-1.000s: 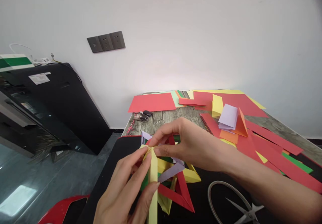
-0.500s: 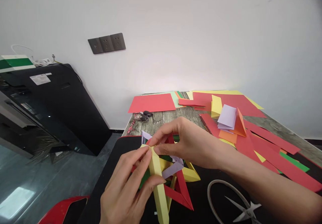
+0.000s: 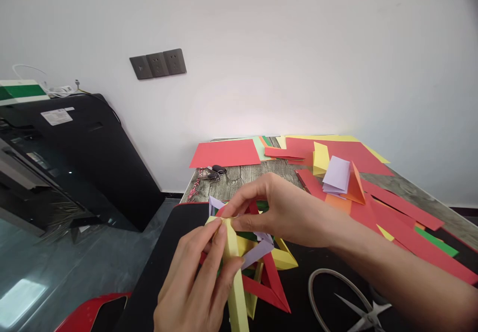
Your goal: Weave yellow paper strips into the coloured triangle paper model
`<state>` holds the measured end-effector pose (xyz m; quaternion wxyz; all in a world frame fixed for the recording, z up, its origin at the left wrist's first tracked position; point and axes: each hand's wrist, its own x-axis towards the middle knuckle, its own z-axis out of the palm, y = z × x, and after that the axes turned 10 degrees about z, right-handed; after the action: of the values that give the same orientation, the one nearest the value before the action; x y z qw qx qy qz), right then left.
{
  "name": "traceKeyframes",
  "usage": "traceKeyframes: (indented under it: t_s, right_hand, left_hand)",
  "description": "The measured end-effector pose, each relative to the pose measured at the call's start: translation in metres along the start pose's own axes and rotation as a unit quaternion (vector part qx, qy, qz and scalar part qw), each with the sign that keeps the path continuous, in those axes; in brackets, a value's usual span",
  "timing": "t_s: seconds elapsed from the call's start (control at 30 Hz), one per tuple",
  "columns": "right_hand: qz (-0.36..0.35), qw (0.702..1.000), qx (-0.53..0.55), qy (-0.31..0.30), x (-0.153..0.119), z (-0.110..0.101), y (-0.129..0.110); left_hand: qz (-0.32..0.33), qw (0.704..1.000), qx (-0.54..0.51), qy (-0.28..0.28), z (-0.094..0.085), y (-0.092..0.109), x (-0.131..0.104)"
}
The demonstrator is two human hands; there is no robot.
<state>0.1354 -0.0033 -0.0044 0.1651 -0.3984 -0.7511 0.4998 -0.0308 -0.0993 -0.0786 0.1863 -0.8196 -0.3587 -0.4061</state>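
My left hand (image 3: 199, 275) is closed around a pale yellow folded paper strip (image 3: 237, 299), thumb on its right side and fingers along the left. At the strip's upper end my right hand (image 3: 271, 210) pinches the folded corner between thumb and fingertips. The strip is part of a paper model of interlocking folded frames: a red frame (image 3: 269, 299), a darker yellow frame (image 3: 286, 260) and a lilac frame (image 3: 259, 252) show to the right. Green parts sit mostly hidden behind my hands. The model's far side is covered by my right hand.
Scissors (image 3: 368, 317) and a grey cable loop (image 3: 313, 297) lie on the black mat (image 3: 179, 237) at right. Red paper strips (image 3: 411, 232), a folded lilac paper (image 3: 336, 175) and a red sheet (image 3: 226, 154) lie beyond. Keys (image 3: 214, 172) rest on the wooden table (image 3: 242, 174).
My left hand has shifted slightly right, its thumb a little higher along the pale yellow strip. My right hand keeps its pinch on the strip's upper corner. The view has moved very slightly.
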Motion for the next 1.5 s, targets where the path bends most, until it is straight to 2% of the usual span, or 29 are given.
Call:
traceKeyframes:
  t_s: [0.1, 0.23, 0.3, 0.37, 0.5, 0.63, 0.83, 0.97, 1.17, 1.27, 1.4, 1.5]
  right_hand:
    - [0.005, 1.0, 0.0, 0.013, 0.002, 0.001, 0.0]
    - [-0.019, 1.0, 0.006, -0.001, 0.002, 0.001, 0.002]
    - [-0.026, 1.0, 0.005, -0.007, 0.002, -0.001, 0.004]
    - [-0.027, 1.0, 0.003, -0.009, 0.001, -0.002, 0.005]
    - [-0.03, 0.999, 0.007, -0.014, 0.001, -0.003, 0.007]
    - [-0.024, 1.0, 0.002, 0.012, 0.002, -0.001, 0.005]
    - [-0.031, 0.999, 0.0, 0.026, 0.003, 0.003, 0.003]
    - [-0.054, 0.998, -0.005, 0.033, 0.003, 0.004, 0.007]
    - [-0.061, 0.997, -0.026, 0.036, 0.001, 0.003, 0.009]
    - [-0.055, 0.998, -0.028, 0.033, 0.0, 0.003, 0.009]
    - [-0.041, 0.999, -0.007, 0.028, 0.0, 0.002, 0.007]
    - [-0.032, 0.999, 0.015, 0.026, 0.001, 0.002, 0.004]
  left_hand:
    - [-0.002, 1.0, 0.008, -0.011, 0.001, -0.001, -0.002]
    - [0.018, 0.999, 0.03, 0.008, -0.002, -0.003, -0.005]
    - [0.023, 0.999, 0.027, -0.001, -0.003, -0.004, -0.006]
    - [0.004, 1.0, 0.022, -0.005, -0.003, -0.002, -0.006]
    - [-0.071, 0.996, 0.001, 0.05, 0.004, 0.004, -0.001]
    - [-0.07, 0.993, -0.037, 0.092, 0.009, 0.004, 0.006]
    - [-0.095, 0.986, -0.082, 0.112, 0.009, -0.002, 0.007]
    - [-0.08, 0.988, -0.067, 0.11, 0.01, 0.0, 0.009]
    - [-0.051, 0.988, -0.015, 0.142, 0.015, 0.003, 0.011]
    - [-0.053, 0.989, -0.008, 0.139, 0.015, 0.005, 0.011]
    - [-0.089, 0.988, 0.005, 0.123, 0.014, 0.008, 0.008]
    - [-0.072, 0.992, 0.024, 0.099, 0.013, 0.006, 0.002]
